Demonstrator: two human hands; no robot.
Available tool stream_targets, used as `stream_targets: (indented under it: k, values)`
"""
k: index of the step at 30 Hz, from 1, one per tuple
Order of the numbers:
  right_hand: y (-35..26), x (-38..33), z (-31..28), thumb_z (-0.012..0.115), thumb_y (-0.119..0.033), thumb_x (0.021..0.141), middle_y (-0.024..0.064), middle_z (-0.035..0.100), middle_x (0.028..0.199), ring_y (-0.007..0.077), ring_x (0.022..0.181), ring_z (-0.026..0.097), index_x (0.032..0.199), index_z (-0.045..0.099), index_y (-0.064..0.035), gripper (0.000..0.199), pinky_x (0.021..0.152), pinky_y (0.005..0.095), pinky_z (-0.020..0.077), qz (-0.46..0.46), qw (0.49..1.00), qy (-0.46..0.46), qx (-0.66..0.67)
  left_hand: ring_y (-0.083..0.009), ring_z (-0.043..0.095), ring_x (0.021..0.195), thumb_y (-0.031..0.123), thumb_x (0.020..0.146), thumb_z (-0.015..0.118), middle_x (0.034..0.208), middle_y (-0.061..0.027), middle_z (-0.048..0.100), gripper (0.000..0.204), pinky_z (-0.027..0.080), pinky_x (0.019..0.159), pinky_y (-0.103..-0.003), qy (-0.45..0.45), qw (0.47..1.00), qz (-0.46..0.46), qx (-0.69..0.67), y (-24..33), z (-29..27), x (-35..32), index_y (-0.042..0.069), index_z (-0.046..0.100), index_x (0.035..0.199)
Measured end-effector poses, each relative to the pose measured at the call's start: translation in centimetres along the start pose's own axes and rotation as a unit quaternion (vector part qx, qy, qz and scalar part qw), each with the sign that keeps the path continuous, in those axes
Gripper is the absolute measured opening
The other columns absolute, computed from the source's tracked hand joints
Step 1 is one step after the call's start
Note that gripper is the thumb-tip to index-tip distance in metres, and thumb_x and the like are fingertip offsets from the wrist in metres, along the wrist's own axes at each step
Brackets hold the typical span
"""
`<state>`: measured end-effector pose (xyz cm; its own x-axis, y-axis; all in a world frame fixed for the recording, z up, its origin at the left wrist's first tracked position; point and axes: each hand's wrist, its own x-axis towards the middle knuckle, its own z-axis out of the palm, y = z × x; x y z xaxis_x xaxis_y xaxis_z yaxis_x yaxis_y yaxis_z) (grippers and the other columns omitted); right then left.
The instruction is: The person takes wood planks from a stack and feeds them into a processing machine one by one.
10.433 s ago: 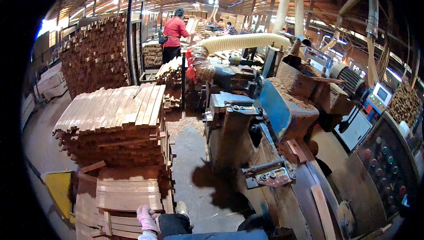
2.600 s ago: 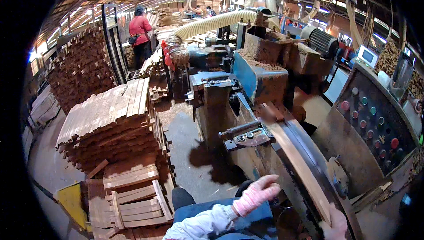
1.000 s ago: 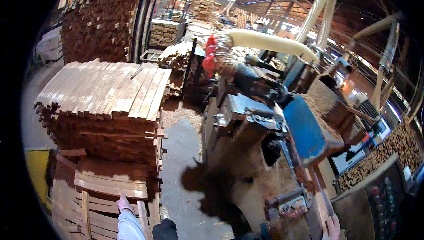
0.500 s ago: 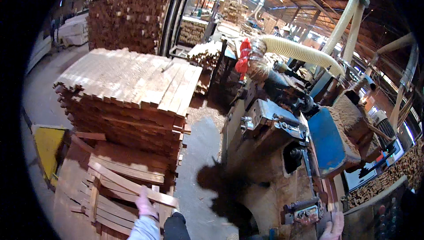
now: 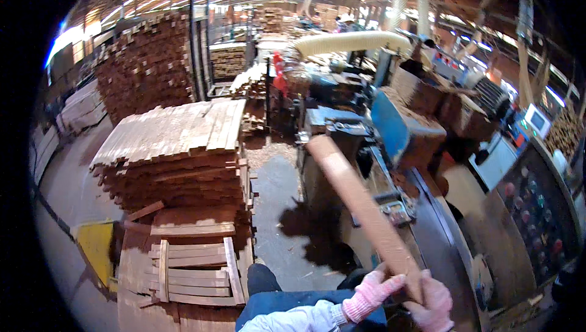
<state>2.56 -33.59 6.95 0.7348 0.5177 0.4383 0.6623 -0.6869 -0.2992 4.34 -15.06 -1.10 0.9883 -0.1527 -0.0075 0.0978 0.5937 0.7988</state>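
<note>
A long, slightly curved wooden board (image 5: 361,201) slants up and away from me over the machine's near side. My right hand (image 5: 434,309), in a pink glove, is closed around its near end. Beside it my left hand (image 5: 371,295), in a pink knit glove with a pale grey sleeve, grips the board's left edge with the fingers partly hidden. Under and beyond the board lies the woodworking machine's metal bed (image 5: 436,234), with a roller-and-clamp fitting (image 5: 398,211) along its edge.
On the left stands a tall stack of boards (image 5: 177,130), with several loose slats (image 5: 189,271) nearer me. A blue, dust-covered hood (image 5: 390,127) and a ribbed hose (image 5: 354,42) belong to the machine. A button panel (image 5: 537,204) is at the right. A yellow plate (image 5: 94,246) stands far left.
My left hand has come from the slats on the left over to the right, and both hands now hold a board. One slat is gone from across the pile. My view has turned.
</note>
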Motion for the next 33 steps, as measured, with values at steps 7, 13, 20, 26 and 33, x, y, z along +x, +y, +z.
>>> stream_targets:
  k: [7, 13, 20, 26, 33]
  values:
    - [4.7, -20.4, -9.1, 0.078, -0.012, 0.077, 0.0205, 0.063, 0.128, 0.0374, 0.11, 0.063, 0.139, 0.053, -0.0025, 0.068, 0.093, 0.0419, 0.0506, 0.247, 0.947, -0.052, -0.198, -0.019, 0.064, 0.097, 0.02, 0.096, 0.065, 0.118, -0.0145, 0.062, 0.057, 0.055, 0.082, -0.031, 0.053, 0.991, -0.108, 0.059, -1.3, -2.5, 0.3, 0.001, 0.041, 0.143]
    - [6.0, -18.4, -9.1, 0.075, -0.013, 0.07, 0.019, 0.063, 0.112, 0.039, 0.1, 0.056, 0.142, 0.047, 0.0026, 0.079, 0.087, 0.0465, 0.045, 0.304, 0.917, -0.036, -0.258, -0.0165, 0.062, 0.071, 0.016, 0.092, 0.066, 0.095, -0.0111, 0.064, 0.053, 0.054, 0.064, -0.03, 0.309, 0.948, -0.073, 0.003, -4.9, -14.0, -6.4, -0.005, 0.045, 0.136]
    - [14.9, -3.5, -3.0, 0.066, -0.008, 0.081, 0.0226, 0.062, 0.122, 0.042, 0.112, 0.056, 0.146, 0.041, 0.0001, 0.071, 0.097, 0.0498, 0.0433, 0.221, 0.952, 0.118, -0.179, -0.0182, 0.057, 0.067, 0.02, 0.097, 0.061, 0.092, -0.011, 0.061, 0.038, 0.056, 0.062, -0.039, 0.442, 0.897, 0.013, -0.012, -5.0, -18.4, -12.9, 0.004, 0.05, 0.13]
    - [19.4, 5.5, 3.1, 0.071, -0.016, 0.084, 0.0242, 0.055, 0.128, 0.0435, 0.112, 0.052, 0.153, 0.03, -0.0029, 0.081, 0.099, 0.0499, 0.0399, 0.119, 0.953, 0.186, -0.207, -0.0187, 0.062, 0.072, 0.018, 0.095, 0.064, 0.098, -0.0121, 0.064, 0.045, 0.056, 0.066, -0.038, 0.375, 0.926, -0.032, -0.032, -4.8, -13.7, -9.0, 0.004, 0.045, 0.134]
    - [13.6, -3.3, -0.6, 0.071, -0.008, 0.074, 0.023, 0.06, 0.129, 0.0408, 0.111, 0.059, 0.143, 0.047, -0.0007, 0.073, 0.098, 0.0465, 0.0443, 0.109, 0.965, 0.145, -0.192, -0.0181, 0.063, 0.076, 0.018, 0.093, 0.068, 0.097, -0.0097, 0.064, 0.05, 0.056, 0.069, -0.034, 0.293, 0.952, -0.008, -0.09, -3.8, -13.8, -6.1, 0.0, 0.046, 0.135]
